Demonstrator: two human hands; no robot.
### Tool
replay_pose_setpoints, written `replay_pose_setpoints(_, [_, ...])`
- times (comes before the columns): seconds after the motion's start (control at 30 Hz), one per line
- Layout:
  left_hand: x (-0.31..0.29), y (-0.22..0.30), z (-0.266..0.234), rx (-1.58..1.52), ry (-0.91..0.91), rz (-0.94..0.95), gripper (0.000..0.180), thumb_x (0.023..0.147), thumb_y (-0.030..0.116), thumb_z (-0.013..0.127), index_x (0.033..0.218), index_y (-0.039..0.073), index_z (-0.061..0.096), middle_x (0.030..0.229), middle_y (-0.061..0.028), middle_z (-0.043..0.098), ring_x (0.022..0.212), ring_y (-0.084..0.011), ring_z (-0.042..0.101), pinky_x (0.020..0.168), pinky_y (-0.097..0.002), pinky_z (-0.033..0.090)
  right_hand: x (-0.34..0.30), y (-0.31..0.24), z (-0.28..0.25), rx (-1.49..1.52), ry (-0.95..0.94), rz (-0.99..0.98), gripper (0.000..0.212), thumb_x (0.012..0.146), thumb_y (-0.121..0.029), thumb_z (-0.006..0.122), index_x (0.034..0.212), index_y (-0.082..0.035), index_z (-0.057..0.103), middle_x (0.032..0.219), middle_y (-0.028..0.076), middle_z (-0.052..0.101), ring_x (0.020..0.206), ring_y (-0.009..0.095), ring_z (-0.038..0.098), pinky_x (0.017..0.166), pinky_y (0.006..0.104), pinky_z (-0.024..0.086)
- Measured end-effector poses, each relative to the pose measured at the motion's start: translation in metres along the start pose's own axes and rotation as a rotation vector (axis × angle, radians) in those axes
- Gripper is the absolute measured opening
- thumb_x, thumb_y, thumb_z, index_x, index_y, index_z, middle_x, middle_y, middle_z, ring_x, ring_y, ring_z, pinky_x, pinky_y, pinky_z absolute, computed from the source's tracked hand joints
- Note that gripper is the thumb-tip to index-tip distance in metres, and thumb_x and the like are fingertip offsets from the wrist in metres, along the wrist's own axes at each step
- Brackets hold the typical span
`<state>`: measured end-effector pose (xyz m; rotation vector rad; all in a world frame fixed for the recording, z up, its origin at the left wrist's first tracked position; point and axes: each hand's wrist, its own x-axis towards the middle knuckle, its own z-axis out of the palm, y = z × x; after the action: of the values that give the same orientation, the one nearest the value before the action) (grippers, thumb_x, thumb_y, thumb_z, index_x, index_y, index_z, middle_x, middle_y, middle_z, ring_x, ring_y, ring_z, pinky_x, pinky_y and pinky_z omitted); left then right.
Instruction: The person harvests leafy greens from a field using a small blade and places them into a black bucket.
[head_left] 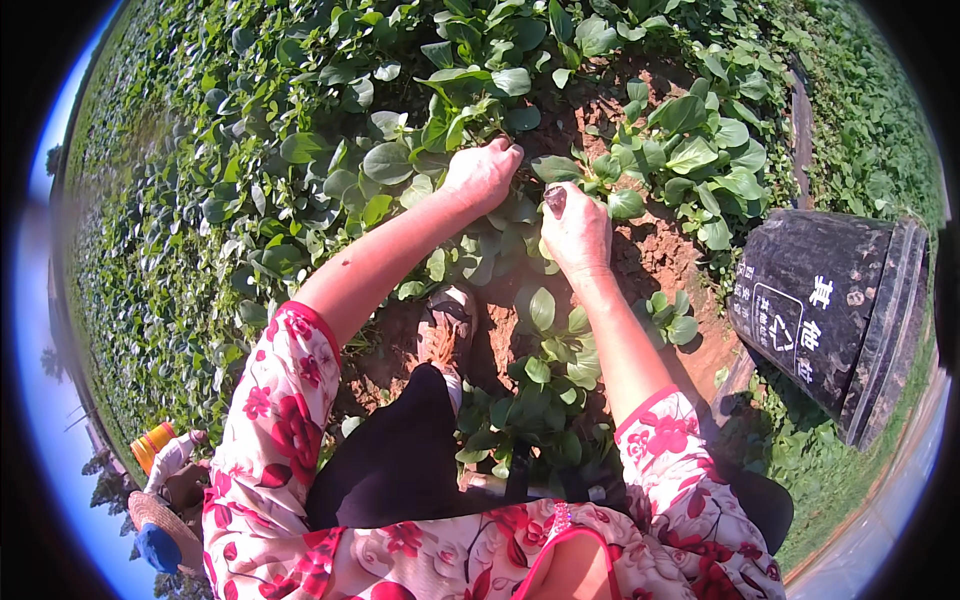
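I look down on a bed of low leafy green plants [400, 160] growing in reddish soil [655, 255]. My left hand [483, 172] is closed around the base of a plant among the leaves. Close to its right, my right hand [575, 232] is shut on a small dark tool [555, 198], maybe a knife, whose end shows above the fist. Both forearms come up from flowered red-and-white sleeves. Below the hands, my shoe [447, 328] stands on the soil between plants.
A dark plastic bin [830, 310] lies on its side at the right. Another person with a straw hat [160, 525] and an orange container [152, 445] is at the lower left. Green plants spread all around; a pale path runs at the lower right.
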<state>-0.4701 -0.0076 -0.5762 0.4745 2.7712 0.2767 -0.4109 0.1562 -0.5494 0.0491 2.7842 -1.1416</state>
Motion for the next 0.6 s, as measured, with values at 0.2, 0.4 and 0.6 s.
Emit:
replay_pose_setpoints(0.2, [0.062,-0.048,0.051,0.115,0.269,0.127,0.029,0.084,0.013,0.051,0.11,0.003,0.058,0.109,-0.018,0.06,0.096,-0.034,0.062,0.081,-0.0438,0.051,0.011,0.004,0.026,0.082,0.032,0.037,0.015,0.084,-0.015,0.059,0.096,-0.008,0.065,0.08,0.018,0.067,0.079,0.037,0.065,0.07,0.0444,0.051])
replay_pose_setpoints(0.4, [0.071,-0.064,0.052,0.02,0.127,0.014,0.022,0.085,0.011,0.05,0.101,-0.001,0.058,0.104,-0.0204,0.062,0.099,-0.035,0.061,0.083,-0.0433,0.05,0.045,-0.013,0.052,-0.185,-0.067,-0.175,0.01,0.078,-0.008,0.062,0.088,-0.011,0.062,0.079,0.012,0.066,0.076,0.033,0.066,0.068,0.0447,0.053])
replay_pose_setpoints(0.6, [0.017,-0.08,0.024,0.05,0.304,0.034,0.029,0.073,0.005,0.056,0.101,0.006,0.058,0.099,-0.0139,0.058,0.092,-0.034,0.061,0.075,-0.0428,0.052,0.015,-0.012,-0.008,-0.099,-0.164,-0.129,0.015,0.077,-0.006,0.061,0.092,-0.011,0.062,0.08,0.014,0.066,0.074,0.035,0.065,0.067,0.0447,0.052])
